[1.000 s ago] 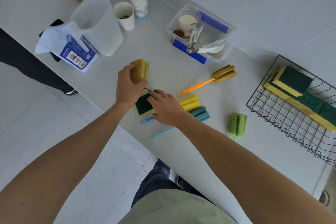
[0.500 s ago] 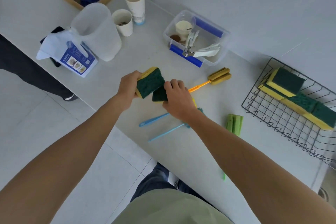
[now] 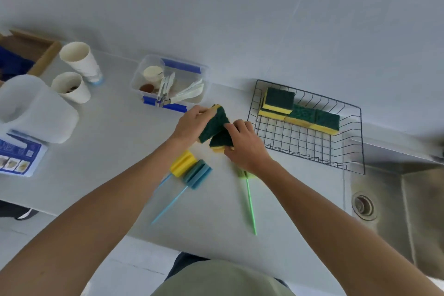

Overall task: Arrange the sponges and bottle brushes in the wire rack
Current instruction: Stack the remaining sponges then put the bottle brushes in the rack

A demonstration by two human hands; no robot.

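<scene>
I hold both hands at frame centre. My left hand (image 3: 189, 125) is closed on one green-and-yellow sponge (image 3: 212, 124); my right hand (image 3: 245, 149) is closed on a second sponge (image 3: 222, 139), the two touching. The wire rack (image 3: 310, 137) sits just right of them, four sponges (image 3: 300, 110) along its far edge, its near grid bare. Bottle brushes (image 3: 191, 171) lie below the hands on the tabletop (image 3: 108, 151), near its front edge. The sink (image 3: 396, 199) borders the rack at lower right.
</scene>
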